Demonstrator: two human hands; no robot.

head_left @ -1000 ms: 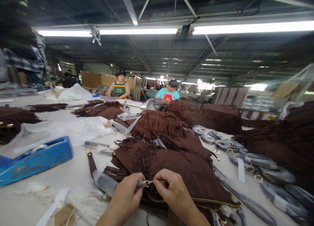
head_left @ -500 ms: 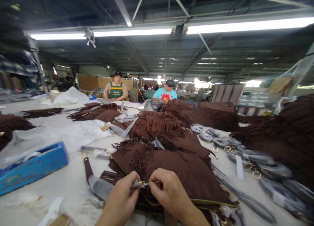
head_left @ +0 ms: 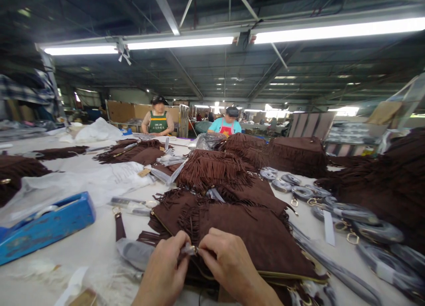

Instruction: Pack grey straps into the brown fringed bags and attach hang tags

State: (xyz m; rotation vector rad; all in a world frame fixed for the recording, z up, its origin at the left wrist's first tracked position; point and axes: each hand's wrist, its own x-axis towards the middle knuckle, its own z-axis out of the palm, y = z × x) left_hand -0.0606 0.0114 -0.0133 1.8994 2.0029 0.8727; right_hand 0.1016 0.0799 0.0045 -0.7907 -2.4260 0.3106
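Just in front of me lies a dark brown fringed bag [head_left: 245, 231] with a gold zipper along its edge. At its near edge my left hand [head_left: 168, 264] pinches a small gold metal clasp [head_left: 191, 250] partly covered in clear plastic wrap. My right hand [head_left: 227, 259] meets it from the other side, thumb and finger closed at the clasp; whatever they grip is too small to make out. A brown strap [head_left: 120, 226] with a gold buckle end and grey plastic wrapping [head_left: 134, 253] runs beside my left hand.
A blue tape dispenser [head_left: 49, 228] stands on the left. Coiled wrapped straps [head_left: 352, 213] lie on the right beside a large brown pile [head_left: 392, 186]. More fringed bags [head_left: 212, 166] are stacked ahead. Two people [head_left: 158, 120] work across the table.
My right fingers have closed in nearer to the left ones at the clasp. The view has shifted slightly; the bags and straps lie as before.
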